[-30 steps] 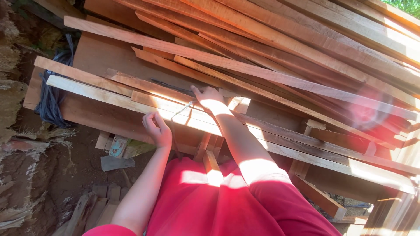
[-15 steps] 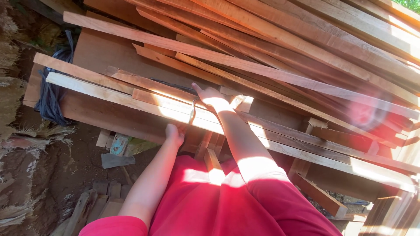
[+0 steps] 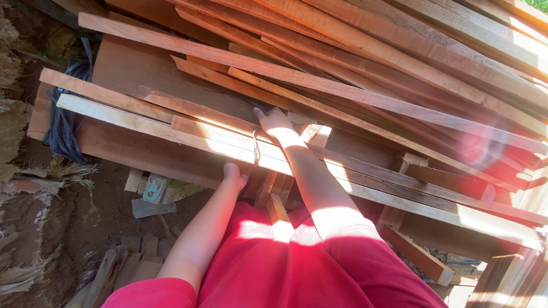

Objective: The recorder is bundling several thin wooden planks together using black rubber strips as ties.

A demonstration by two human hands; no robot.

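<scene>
My right hand (image 3: 275, 122) lies palm-down on a sunlit pale plank (image 3: 171, 132) in a big stack of reddish boards (image 3: 354, 63), fingers together and pointing up-left. A thin pale strap (image 3: 256, 147) runs from under that palm down over the plank's front edge. My left hand (image 3: 234, 173) is curled into a fist just below that edge, beside the strap's lower end. Its fingers are tucked under the wood and hidden. My red shirt fills the bottom of the view.
A dark plastic sheet (image 3: 64, 122) hangs at the stack's left end. Short offcuts (image 3: 137, 251) and a flat scrap (image 3: 149, 209) lie on the bare dirt ground at lower left. Upright wooden supports (image 3: 277, 210) stand under the planks near my lap.
My left hand moved right and up under the plank edge and closed into a fist. The strap went from a loose loop to a tight vertical line. My right hand barely moved.
</scene>
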